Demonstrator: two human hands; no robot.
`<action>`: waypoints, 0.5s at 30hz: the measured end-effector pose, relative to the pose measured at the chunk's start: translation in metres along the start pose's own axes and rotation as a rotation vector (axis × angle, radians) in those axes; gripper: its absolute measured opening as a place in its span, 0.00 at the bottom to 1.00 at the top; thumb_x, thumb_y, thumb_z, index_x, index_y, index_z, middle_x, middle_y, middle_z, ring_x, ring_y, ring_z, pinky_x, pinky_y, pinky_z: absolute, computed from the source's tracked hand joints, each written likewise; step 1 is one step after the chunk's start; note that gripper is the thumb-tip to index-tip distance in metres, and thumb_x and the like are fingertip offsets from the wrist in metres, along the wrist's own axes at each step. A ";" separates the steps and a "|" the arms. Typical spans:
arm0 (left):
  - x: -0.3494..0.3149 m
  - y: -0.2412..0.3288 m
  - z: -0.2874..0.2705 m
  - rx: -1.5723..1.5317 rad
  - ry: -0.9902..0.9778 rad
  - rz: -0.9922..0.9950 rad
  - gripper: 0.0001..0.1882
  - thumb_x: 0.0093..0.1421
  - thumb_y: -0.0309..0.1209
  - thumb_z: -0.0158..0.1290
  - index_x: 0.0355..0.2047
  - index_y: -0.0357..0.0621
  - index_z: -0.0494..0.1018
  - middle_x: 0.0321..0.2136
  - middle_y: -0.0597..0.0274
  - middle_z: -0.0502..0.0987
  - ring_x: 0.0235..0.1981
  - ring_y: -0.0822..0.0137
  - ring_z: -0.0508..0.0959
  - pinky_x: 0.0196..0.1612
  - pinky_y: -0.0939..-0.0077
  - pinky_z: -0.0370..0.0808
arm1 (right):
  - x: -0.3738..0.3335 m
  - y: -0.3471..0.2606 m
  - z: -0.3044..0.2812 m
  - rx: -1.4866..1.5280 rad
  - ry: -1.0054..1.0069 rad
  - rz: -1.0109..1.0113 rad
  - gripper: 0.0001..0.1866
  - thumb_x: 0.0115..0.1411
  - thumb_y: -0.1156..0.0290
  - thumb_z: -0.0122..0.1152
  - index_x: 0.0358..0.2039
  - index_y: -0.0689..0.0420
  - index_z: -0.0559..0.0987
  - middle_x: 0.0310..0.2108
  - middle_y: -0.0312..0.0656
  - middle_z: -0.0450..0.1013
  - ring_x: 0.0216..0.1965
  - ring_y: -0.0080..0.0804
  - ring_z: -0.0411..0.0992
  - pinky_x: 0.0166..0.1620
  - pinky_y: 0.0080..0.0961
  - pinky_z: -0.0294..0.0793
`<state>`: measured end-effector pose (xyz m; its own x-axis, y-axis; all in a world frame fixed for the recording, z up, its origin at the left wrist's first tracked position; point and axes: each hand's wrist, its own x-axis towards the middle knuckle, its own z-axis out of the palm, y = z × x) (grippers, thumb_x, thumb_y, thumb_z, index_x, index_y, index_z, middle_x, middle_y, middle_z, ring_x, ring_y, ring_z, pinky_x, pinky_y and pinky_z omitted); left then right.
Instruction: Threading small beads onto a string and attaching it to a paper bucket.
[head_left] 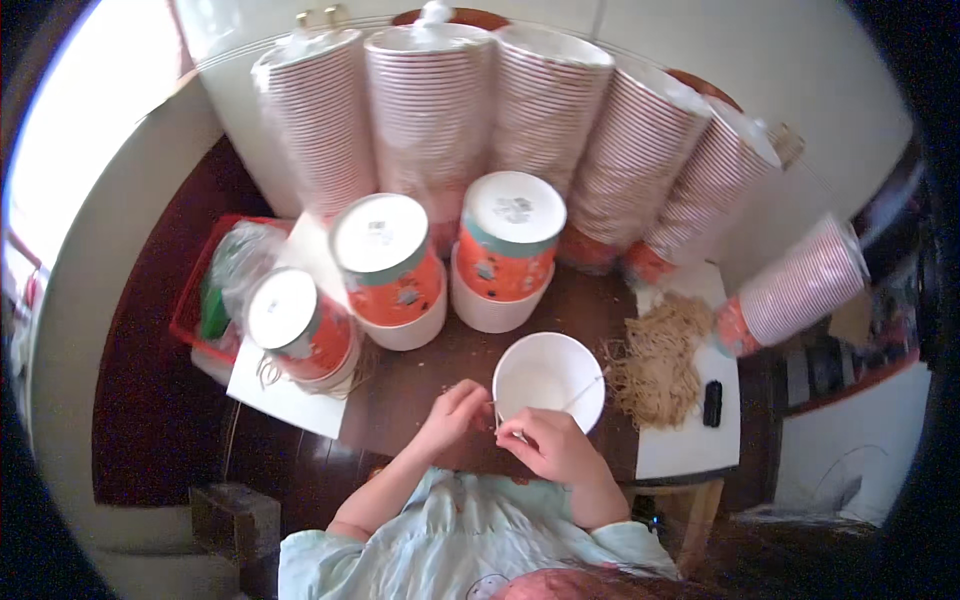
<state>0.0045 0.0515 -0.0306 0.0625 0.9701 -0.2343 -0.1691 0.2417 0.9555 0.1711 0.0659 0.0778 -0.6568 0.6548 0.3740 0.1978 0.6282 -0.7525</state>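
White paper bowl on bench; left grip and right grip both pinching thin string at its rim.

Far side: five tall sleeves of nested paper cups in clear wrap, white with red rims; a sixth sleeve lies tilted at right. Near left: clear plastic bag with green contents in a red tray. White rectangular labels on upturned cup bottoms.
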 end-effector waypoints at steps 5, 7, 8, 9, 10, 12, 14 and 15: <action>-0.009 0.016 -0.011 0.343 -0.253 0.041 0.12 0.56 0.36 0.48 0.24 0.39 0.65 0.16 0.67 0.68 0.15 0.77 0.69 0.18 0.80 0.67 | -0.005 -0.018 0.025 0.008 -0.100 -0.134 0.09 0.42 0.76 0.62 0.27 0.55 0.74 0.25 0.37 0.72 0.26 0.34 0.72 0.30 0.26 0.72; -0.020 0.021 -0.019 0.381 -0.203 0.097 0.12 0.56 0.35 0.48 0.24 0.39 0.65 0.15 0.67 0.68 0.15 0.77 0.69 0.18 0.80 0.67 | -0.005 -0.024 0.032 0.096 -0.128 -0.203 0.07 0.47 0.73 0.59 0.28 0.53 0.72 0.25 0.37 0.70 0.26 0.34 0.72 0.28 0.26 0.72; -0.028 0.026 -0.024 0.420 -0.167 0.148 0.11 0.56 0.34 0.48 0.24 0.39 0.65 0.15 0.66 0.68 0.15 0.77 0.69 0.18 0.80 0.68 | -0.006 -0.026 0.036 0.151 -0.166 -0.252 0.09 0.45 0.74 0.59 0.29 0.54 0.72 0.26 0.38 0.70 0.27 0.34 0.72 0.28 0.26 0.72; -0.039 0.044 -0.029 0.273 -0.164 -0.036 0.08 0.56 0.31 0.49 0.25 0.38 0.66 0.18 0.68 0.67 0.20 0.79 0.68 0.22 0.82 0.67 | -0.003 -0.035 0.033 0.143 -0.225 -0.336 0.10 0.43 0.74 0.58 0.30 0.55 0.71 0.27 0.38 0.70 0.28 0.34 0.72 0.28 0.26 0.72; -0.047 0.056 -0.038 0.390 -0.104 0.145 0.07 0.56 0.29 0.48 0.25 0.39 0.65 0.18 0.66 0.67 0.19 0.77 0.70 0.21 0.82 0.68 | 0.000 -0.042 0.030 0.134 -0.277 -0.418 0.12 0.41 0.75 0.58 0.30 0.56 0.71 0.29 0.39 0.70 0.28 0.34 0.72 0.28 0.26 0.72; -0.072 0.067 -0.062 0.265 0.027 0.297 0.02 0.55 0.23 0.46 0.27 0.39 0.64 0.19 0.66 0.68 0.20 0.75 0.74 0.21 0.82 0.71 | -0.002 -0.042 0.041 0.193 -0.418 -0.551 0.12 0.42 0.72 0.55 0.31 0.57 0.71 0.32 0.38 0.70 0.30 0.31 0.71 0.28 0.25 0.72; -0.096 0.078 -0.079 0.052 0.350 0.513 0.03 0.56 0.19 0.42 0.31 0.39 0.65 0.24 0.60 0.70 0.21 0.72 0.75 0.23 0.82 0.73 | 0.012 -0.051 0.046 0.135 -0.410 -0.670 0.09 0.46 0.71 0.50 0.31 0.55 0.72 0.30 0.35 0.70 0.28 0.29 0.70 0.27 0.26 0.71; -0.099 0.076 -0.093 0.235 0.578 0.606 0.03 0.55 0.21 0.44 0.31 0.39 0.65 0.28 0.55 0.71 0.24 0.70 0.75 0.26 0.81 0.73 | 0.020 -0.052 0.056 0.129 -0.410 -0.668 0.09 0.46 0.71 0.50 0.31 0.55 0.72 0.30 0.35 0.70 0.28 0.29 0.70 0.27 0.26 0.71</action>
<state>-0.1065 -0.0237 0.0487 -0.4927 0.8036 0.3338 0.2000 -0.2688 0.9422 0.1075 0.0229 0.0939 -0.8273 -0.0663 0.5579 -0.4021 0.7634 -0.5056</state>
